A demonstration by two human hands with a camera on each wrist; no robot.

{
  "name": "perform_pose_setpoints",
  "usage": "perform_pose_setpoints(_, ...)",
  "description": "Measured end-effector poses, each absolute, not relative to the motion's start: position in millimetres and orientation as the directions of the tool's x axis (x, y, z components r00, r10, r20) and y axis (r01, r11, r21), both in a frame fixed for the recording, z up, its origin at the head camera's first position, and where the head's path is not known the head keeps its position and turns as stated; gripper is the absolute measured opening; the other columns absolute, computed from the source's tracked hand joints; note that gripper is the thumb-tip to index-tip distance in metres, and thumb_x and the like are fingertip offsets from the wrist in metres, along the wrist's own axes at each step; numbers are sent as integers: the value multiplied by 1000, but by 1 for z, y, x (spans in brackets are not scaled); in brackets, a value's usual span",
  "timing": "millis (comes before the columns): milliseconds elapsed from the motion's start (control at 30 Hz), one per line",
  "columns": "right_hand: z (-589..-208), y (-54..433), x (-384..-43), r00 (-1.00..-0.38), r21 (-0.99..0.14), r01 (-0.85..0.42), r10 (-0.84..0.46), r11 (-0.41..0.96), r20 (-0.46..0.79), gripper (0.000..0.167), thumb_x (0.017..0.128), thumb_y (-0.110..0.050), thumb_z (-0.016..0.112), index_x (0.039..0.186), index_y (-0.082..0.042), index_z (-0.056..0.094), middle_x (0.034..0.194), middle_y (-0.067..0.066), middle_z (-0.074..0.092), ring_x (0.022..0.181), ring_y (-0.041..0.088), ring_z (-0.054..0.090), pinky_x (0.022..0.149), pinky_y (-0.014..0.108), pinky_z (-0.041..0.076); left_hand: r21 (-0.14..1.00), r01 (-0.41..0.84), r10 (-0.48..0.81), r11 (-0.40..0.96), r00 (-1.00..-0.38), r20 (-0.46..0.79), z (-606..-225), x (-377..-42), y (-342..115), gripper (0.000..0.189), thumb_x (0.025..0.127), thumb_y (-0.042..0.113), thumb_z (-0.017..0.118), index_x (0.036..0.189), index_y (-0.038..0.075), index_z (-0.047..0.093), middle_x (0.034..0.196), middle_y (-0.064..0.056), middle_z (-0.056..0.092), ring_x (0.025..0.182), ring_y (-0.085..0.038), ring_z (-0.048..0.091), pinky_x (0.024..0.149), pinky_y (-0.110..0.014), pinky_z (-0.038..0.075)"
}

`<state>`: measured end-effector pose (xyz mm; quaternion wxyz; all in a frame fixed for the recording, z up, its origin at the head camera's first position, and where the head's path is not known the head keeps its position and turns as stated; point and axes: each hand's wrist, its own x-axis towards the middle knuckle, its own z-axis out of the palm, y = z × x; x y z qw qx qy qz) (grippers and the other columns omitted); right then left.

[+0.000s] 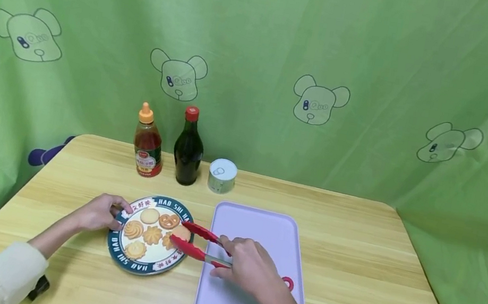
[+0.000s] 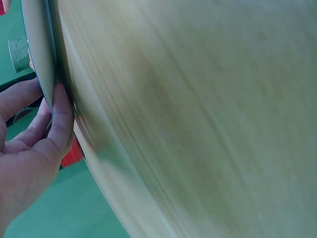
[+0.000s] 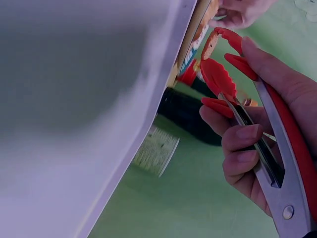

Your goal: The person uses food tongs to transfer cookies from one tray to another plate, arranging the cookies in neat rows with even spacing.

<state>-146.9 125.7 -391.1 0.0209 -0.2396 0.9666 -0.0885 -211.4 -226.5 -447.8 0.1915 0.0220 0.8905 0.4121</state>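
Observation:
My left hand [image 1: 100, 212] grips the left rim of a round plate [image 1: 115, 248] with a dark teal lettered border. In the left wrist view, the rim of the plate [image 2: 40, 47] sits between thumb and fingers. Several cookies lie on the plate, among them a pretzel-shaped cookie [image 1: 169, 221] and a swirl cookie [image 1: 133, 229]. My right hand [image 1: 249, 267] holds metal tongs with red tips [image 1: 190, 249], reaching over the plate's right side. Between those tips is a round cookie [image 3: 210, 47], seen edge-on in the right wrist view.
Under the right hand lies a lavender tray [image 1: 256, 223], right of the plate. Behind stand a red sauce bottle [image 1: 147, 152] with an orange cap, a dark bottle [image 1: 187, 153] with a red cap, and a tin can [image 1: 222, 176]. A green curtain [image 1: 265, 26] hangs behind the wooden table [image 1: 360, 268].

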Motion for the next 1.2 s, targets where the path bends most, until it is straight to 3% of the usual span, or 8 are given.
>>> perform_pose_setpoints(200, -392, 114, -143, -861, -183, -500, -508, 846, 4, 68, 67, -46, 81, 124, -11, 64, 83, 1, 69, 61, 8, 46, 52, 16, 39, 739, -122, 194, 663, -925, -327, -446, -212, -227, 40, 71, -4, 72, 109, -2, 60, 109, -20, 60, 92, -25, 57, 75, -34, 53)
perform_pose_setpoints(367, -394, 108, -139, -834, -182, -543, -552, 819, 7, 67, 67, -46, 81, 122, -11, 64, 89, 3, 72, 61, 6, 47, 53, 16, 41, 742, -119, 195, 660, -926, -322, -446, -212, -226, 39, 71, -5, 71, 109, -3, 60, 109, -19, 60, 92, -25, 57, 75, -34, 52)
perform_pose_setpoints(500, -396, 103, -136, -815, -159, -570, -579, 806, -11, 65, 68, -48, 80, 121, -14, 65, 83, -1, 70, 57, 5, 43, 52, 17, 38, 744, -120, 198, 657, -925, -324, -446, -211, -226, 39, 71, -4, 71, 109, -3, 60, 108, -19, 59, 91, -25, 56, 75, -34, 52)
perform_pose_setpoints(1033, -399, 97, -133, -804, -106, -587, -594, 802, -37, 66, 68, -50, 78, 123, -16, 63, 85, -1, 69, 60, 6, 45, 57, 21, 45, 754, -116, 199, 646, -929, -313, -448, -212, -227, 40, 70, -4, 72, 108, -3, 60, 107, -18, 61, 92, -25, 58, 76, -33, 53)
perform_pose_setpoints(1200, -396, 99, -134, -793, -139, -600, -608, 788, -25, 63, 66, -49, 80, 118, -16, 65, 80, -3, 67, 59, 5, 44, 53, 19, 40, 753, -117, 201, 647, -927, -317, -448, -212, -227, 40, 70, -4, 72, 108, -3, 60, 107, -19, 61, 92, -25, 58, 76, -33, 53)
